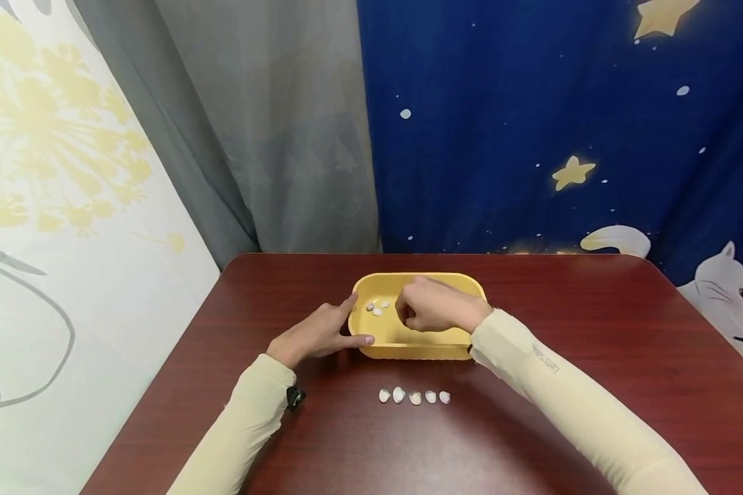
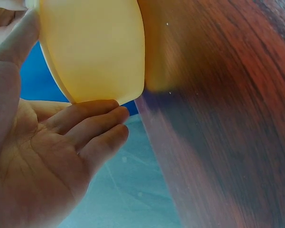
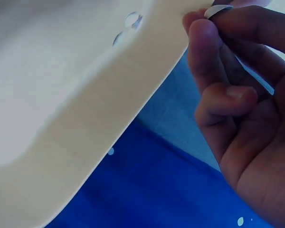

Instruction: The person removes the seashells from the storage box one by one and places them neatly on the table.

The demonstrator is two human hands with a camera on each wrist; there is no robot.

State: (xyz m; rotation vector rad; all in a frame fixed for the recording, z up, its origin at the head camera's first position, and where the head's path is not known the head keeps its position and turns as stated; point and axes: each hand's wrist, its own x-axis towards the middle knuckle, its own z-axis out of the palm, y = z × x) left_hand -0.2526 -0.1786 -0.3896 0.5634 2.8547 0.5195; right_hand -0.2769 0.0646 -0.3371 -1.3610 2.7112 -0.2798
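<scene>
A yellow plastic tub (image 1: 417, 352) stands on the table, with several small white seashells (image 1: 378, 311) inside at its left end. My left hand (image 1: 316, 335) holds that end, thumb over the near rim and fingers against the outer wall; in the left wrist view its fingers (image 2: 102, 124) lie along the tub's side. Over the inside of the tub is my right hand (image 1: 436, 304), its fingers bent. The right wrist view shows a small white shell (image 3: 218, 10) pinched at its fingertips, above the tub's edge. Nearer me, several shells (image 1: 415, 398) lie in a row on the table.
The dark red wooden table (image 1: 563, 295) reaches back to a grey curtain (image 1: 309, 172) and a blue curtain (image 1: 501, 151) with stars. A white patterned wall (image 1: 68, 275) borders the left side. The tub sits near the table's far edge.
</scene>
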